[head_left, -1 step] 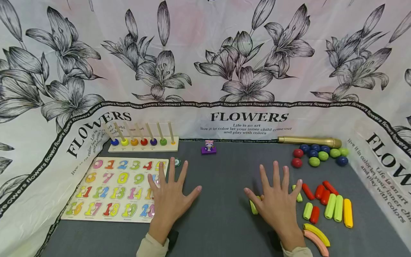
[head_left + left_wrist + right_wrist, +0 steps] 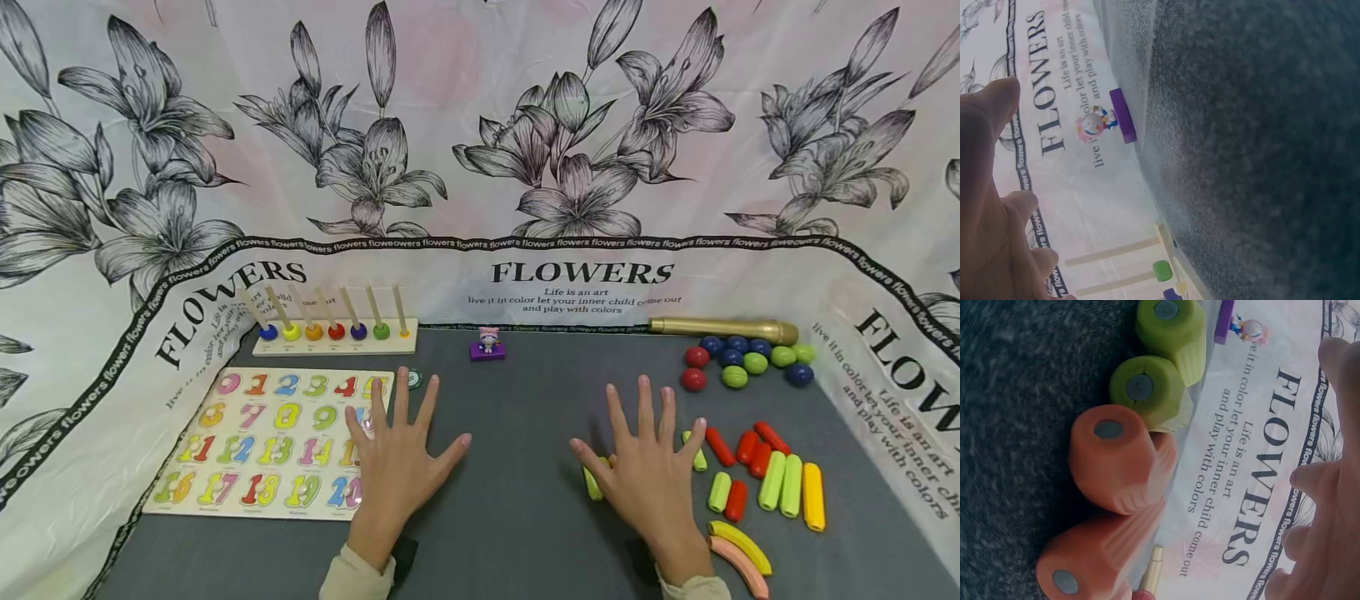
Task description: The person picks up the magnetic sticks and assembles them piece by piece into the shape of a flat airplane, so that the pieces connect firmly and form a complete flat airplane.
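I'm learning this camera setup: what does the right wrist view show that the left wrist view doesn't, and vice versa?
Only the right wrist: green pieces, orange pieces, a gold tube, something red, the right hand.
Only the left wrist: the peg stand, the left hand.
Both: the toy figure, its purple base, printed cloth, grey tabletop.

"FLOWERS" on white cloth (image 2: pixel 465 200), numbers including 0 and 19 on board (image 2: pixel 232 427)

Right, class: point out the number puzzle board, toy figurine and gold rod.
Number puzzle board (image 2: pixel 307 417): head view, bare surface between 8 and 9.
Toy figurine (image 2: pixel 1093 124): left wrist view, its head.
Gold rod (image 2: pixel 720 329): head view, its middle.
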Tool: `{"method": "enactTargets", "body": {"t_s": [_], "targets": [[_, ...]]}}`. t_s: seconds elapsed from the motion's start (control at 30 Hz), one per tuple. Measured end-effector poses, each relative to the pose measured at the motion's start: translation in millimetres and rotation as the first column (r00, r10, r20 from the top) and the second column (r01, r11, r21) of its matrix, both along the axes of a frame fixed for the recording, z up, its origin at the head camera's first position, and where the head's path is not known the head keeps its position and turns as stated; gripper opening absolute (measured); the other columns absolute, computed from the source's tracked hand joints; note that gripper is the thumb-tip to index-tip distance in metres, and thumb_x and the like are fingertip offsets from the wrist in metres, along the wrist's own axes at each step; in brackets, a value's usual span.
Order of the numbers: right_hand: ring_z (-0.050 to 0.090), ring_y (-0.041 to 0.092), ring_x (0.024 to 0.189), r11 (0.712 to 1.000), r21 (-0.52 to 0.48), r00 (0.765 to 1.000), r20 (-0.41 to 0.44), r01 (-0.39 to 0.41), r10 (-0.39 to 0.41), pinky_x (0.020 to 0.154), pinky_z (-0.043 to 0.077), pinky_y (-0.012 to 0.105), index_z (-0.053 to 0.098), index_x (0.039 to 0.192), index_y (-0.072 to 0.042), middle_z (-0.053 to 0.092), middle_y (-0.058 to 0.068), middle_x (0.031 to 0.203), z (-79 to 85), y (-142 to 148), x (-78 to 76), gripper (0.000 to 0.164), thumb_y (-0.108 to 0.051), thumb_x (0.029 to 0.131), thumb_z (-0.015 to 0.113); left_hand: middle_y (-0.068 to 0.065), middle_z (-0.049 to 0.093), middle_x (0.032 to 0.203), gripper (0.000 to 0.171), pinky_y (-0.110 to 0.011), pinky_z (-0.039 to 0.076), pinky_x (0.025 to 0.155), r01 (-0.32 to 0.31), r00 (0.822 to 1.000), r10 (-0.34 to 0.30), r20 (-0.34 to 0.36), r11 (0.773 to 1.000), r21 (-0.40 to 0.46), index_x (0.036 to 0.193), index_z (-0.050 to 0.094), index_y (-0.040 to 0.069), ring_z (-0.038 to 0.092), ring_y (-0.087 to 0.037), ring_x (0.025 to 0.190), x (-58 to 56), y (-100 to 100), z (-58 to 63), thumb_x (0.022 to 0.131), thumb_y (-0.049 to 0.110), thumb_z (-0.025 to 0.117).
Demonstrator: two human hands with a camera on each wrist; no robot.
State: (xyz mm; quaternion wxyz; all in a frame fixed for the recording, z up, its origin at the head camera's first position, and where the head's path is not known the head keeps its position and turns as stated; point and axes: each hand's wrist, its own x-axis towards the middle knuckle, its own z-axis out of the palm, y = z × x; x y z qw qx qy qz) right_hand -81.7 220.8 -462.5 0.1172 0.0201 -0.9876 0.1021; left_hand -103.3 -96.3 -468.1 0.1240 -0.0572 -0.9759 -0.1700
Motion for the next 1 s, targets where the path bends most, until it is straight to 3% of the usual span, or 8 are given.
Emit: {"method": "enactTargets", "body": {"t_s": [0.27, 0.53, 0.7, 0.8, 0.87, 0.93, 1.0], "targets": [[0.005, 0.055, 0.158, 1.0, -0.003, 1.0, -0.006, -0.009, 0.009, 0.113, -0.011, 0.082, 0.036, 0.168, -0.012, 0.012, 0.027, 0.175, 5.0, 5, 7.8, 0.097, -0.071, 0.096, 0.063, -0.017, 0.016, 0.177, 0.098, -0.084, 0.007, 0.114, 0.007, 1.0, -0.007, 0.013, 1.0, -0.016, 0.169, 0.036, 0.025, 0.01, -0.054, 0.159, 4.1, 9, -1.9, 0.09, 0.076, 0.064], [0.007, 0.054, 0.158, 1.0, -0.001, 0.999, -0.03, -0.018, 0.018, 0.113, -0.003, 0.084, 0.036, 0.167, -0.011, 0.013, 0.027, 0.175, 7.0, 9, 15.8, 0.099, -0.067, 0.093, 0.071, -0.018, 0.013, 0.177, 0.098, -0.083, 0.004, 0.114, 0.035, 0.999, -0.035, 0.019, 0.999, 0.027, 0.17, 0.034, 0.023, 0.007, -0.053, 0.159, 7.5, 15, 1.3, 0.092, 0.072, 0.065], [0.007, 0.052, 0.159, 0.995, -0.073, 0.996, -0.064, -0.065, 0.061, 0.113, 0.0, 0.084, 0.034, 0.168, -0.011, 0.011, 0.025, 0.176, 11.8, 8, 14.3, 0.097, -0.059, 0.094, 0.075, -0.02, 0.013, 0.177, 0.097, -0.082, 0.008, 0.116, 0.05, 0.999, -0.051, 0.002, 0.995, 0.085, 0.171, 0.031, 0.02, 0.008, -0.055, 0.159, 8.1, 15, 7.7, 0.094, 0.068, 0.067], [0.005, 0.053, 0.16, 0.967, -0.226, 0.993, -0.054, -0.115, 0.106, 0.114, 0.001, 0.083, 0.031, 0.169, -0.009, 0.008, 0.026, 0.176, 18.3, 11, 15.3, 0.092, -0.046, 0.098, 0.077, -0.022, 0.013, 0.176, 0.095, -0.079, 0.011, 0.117, 0.07, 0.997, -0.071, -0.002, 0.983, 0.172, 0.171, 0.029, 0.016, 0.008, -0.055, 0.159, 7.9, 15, 13.1, 0.097, 0.062, 0.067], [0.004, 0.054, 0.159, 0.926, -0.352, 0.991, -0.041, -0.135, 0.129, 0.115, 0.003, 0.083, 0.028, 0.17, -0.007, 0.006, 0.026, 0.176, 23.3, 14, 17.8, 0.089, -0.036, 0.1, 0.077, -0.023, 0.013, 0.176, 0.094, -0.078, 0.014, 0.118, 0.084, 0.996, -0.091, 0.015, 0.964, 0.254, 0.172, 0.026, 0.016, 0.009, -0.054, 0.159, 8.2, 16, 16.7, 0.099, 0.059, 0.066], [0.008, 0.057, 0.158, 0.878, -0.456, 0.989, -0.037, -0.144, 0.143, 0.115, 0.01, 0.082, 0.028, 0.169, -0.005, 0.007, 0.027, 0.175, 27.9, 20, 21.9, 0.087, -0.027, 0.101, 0.077, -0.021, 0.011, 0.177, 0.094, -0.077, 0.017, 0.118, 0.092, 0.991, -0.119, 0.054, 0.929, 0.358, 0.173, 0.022, 0.017, 0.011, -0.052, 0.159, 9.2, 20, 19.1, 0.1, 0.057, 0.065], [0.015, 0.058, 0.156, 0.845, -0.517, 0.99, -0.03, -0.136, 0.141, 0.114, 0.021, 0.08, 0.029, 0.169, -0.004, 0.007, 0.026, 0.176, 31.3, 26, 27.6, 0.084, -0.022, 0.102, 0.076, -0.02, 0.011, 0.177, 0.093, -0.076, 0.019, 0.118, 0.094, 0.984, -0.154, 0.092, 0.881, 0.463, 0.173, 0.019, 0.017, 0.014, -0.049, 0.16, 10.8, 25, 20.1, 0.102, 0.055, 0.065]]}}
